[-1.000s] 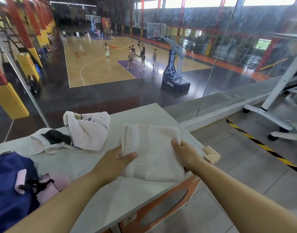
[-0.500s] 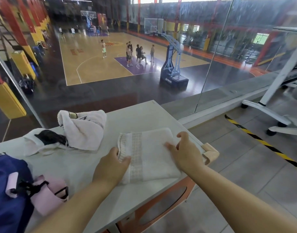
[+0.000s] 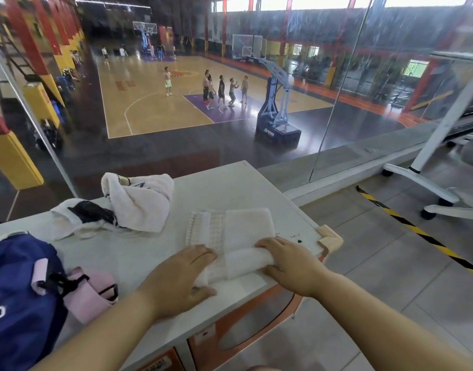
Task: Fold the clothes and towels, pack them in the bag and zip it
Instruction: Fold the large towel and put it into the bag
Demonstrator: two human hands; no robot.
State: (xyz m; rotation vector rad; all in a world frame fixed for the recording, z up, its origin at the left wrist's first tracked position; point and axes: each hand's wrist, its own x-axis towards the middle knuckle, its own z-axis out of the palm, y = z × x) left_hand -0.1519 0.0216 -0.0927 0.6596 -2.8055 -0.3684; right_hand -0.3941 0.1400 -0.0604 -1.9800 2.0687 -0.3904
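While half a second ago it was lying flat, the white towel (image 3: 238,236) is now being rolled on the tabletop (image 3: 230,188). Left hand (image 3: 176,277) and right hand (image 3: 291,263) are each curling a loose grip around the roll's ends; packing is nearing.

At lower centre, both hands, left (image 3: 180,274) and right (image 3: 291,263), grip the rolled near edge of a white terry towel (image 3: 238,231) on the pale grey table (image 3: 230,186). A navy fabric bag (image 3: 18,285) sits lower left.
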